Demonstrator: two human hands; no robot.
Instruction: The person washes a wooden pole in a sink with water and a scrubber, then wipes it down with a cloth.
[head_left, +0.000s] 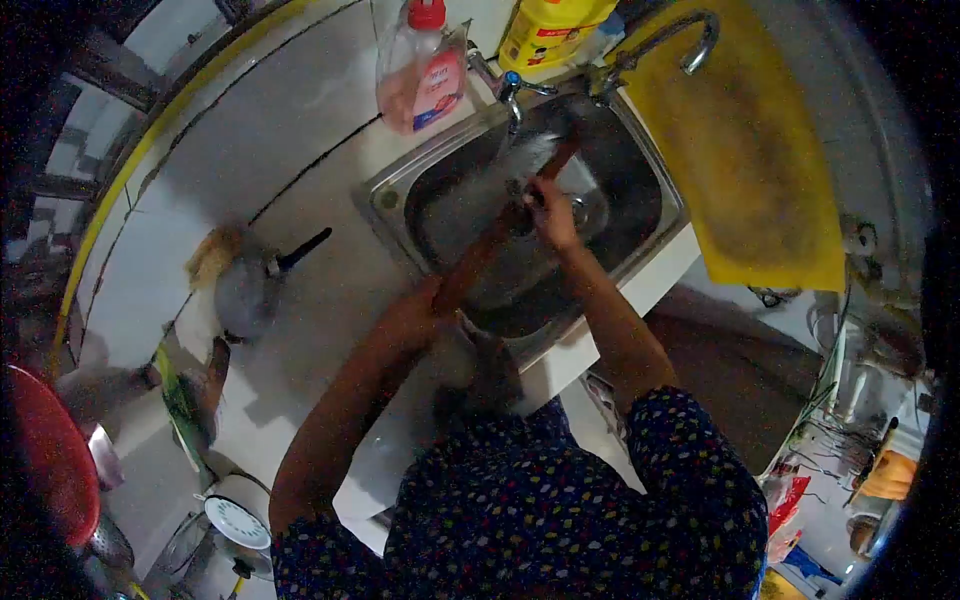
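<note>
A long, brown, stick-like thing (478,262) slants over the sink (672,205), its far end towards the back wall of the basin. My left hand (420,312) is closed round its near end, by the sink's front left edge. Further up, my right hand (552,215) has its fingers wrapped round it. Something small and dark (520,212) shows by my right fingers; I cannot make out what it is. Behind my hands, water seems to run from the blue-topped tap (512,95) into the basin.
Behind the sink stand a pink soap bottle (425,80) and a yellow container (550,35). A curved faucet (697,50) hangs beside a yellow mat (750,160). A dark-handled pan (250,290) and green stalks (180,405) lie left. A red basin (45,455) is at the far left.
</note>
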